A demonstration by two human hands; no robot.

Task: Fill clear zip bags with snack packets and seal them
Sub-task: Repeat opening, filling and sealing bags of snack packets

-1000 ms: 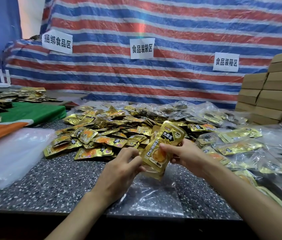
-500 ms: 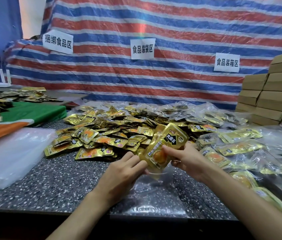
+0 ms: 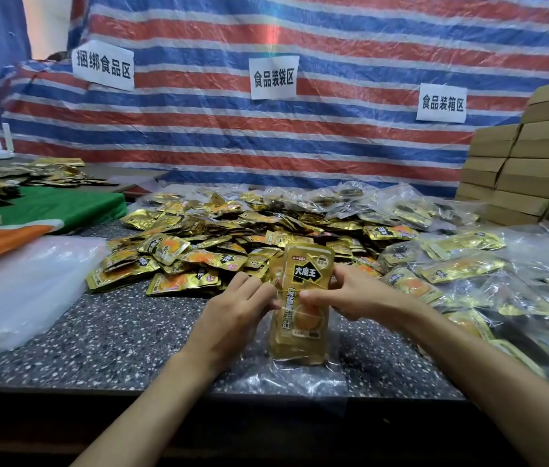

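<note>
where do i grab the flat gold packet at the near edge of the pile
Pinch the packet by its near edge, coming from the front: it lies flat, that edge free on the speckled table, while other packets overlap its far side.

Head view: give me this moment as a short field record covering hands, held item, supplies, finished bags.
hands: left hand and right hand grip the packet stack by its sides
held item: gold packets upright, lower half apparently inside a clear zip bag
supply: loose packet pile behind, on the speckled table
empty bags: clear stack at left
finished: filled bags at right
</note>
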